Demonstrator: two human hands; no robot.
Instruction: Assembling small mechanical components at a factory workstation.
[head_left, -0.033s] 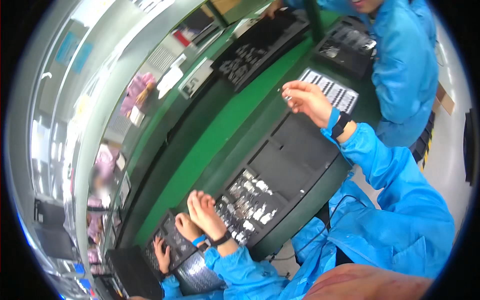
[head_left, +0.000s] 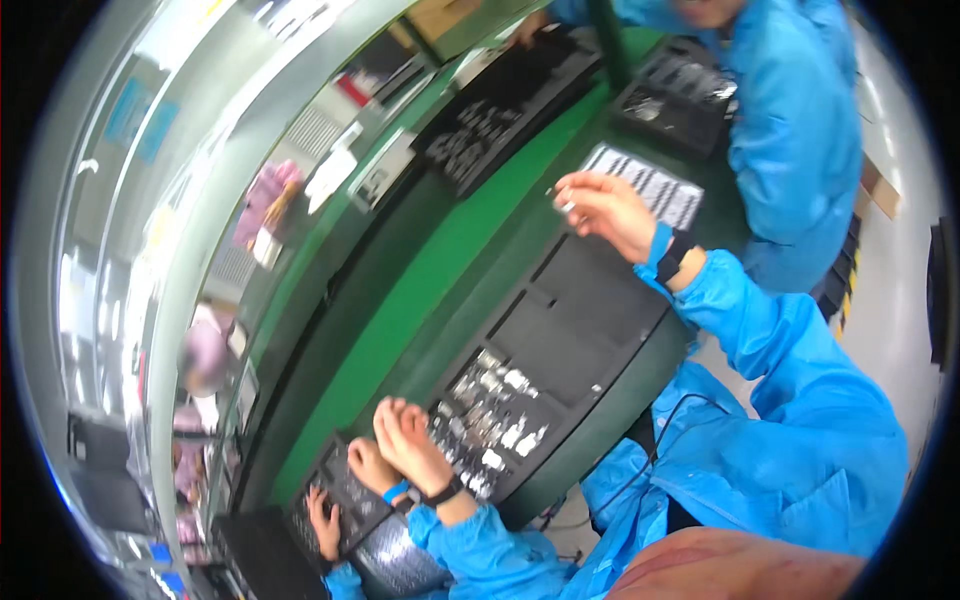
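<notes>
My right hand (head_left: 615, 218) is raised over the far end of a black tray (head_left: 590, 310), beside a white sheet with rows of dark parts (head_left: 665, 190). Its thumb and fingers pinch a small shiny piece (head_left: 569, 207), too small to name. At the tray's near left end hangs my left hand (head_left: 408, 442), fingers loosely bent and nothing seen in them. Next to it, the tray's compartment holds many small silvery parts (head_left: 495, 425) in clear wrapping. The tray's other compartments show bare dark bottoms.
Close to my left hand are another person's hands (head_left: 372, 466) over a second dark tray (head_left: 340, 480). A co-worker in blue (head_left: 795, 140) stands at the far right near a tray of parts (head_left: 675, 95). Across the green bench (head_left: 400, 310) lies another black tray (head_left: 500, 110).
The whole view has shifted slightly, so the bench and trays sit a little lower and further left. Both my hands keep nearly the same pose.
</notes>
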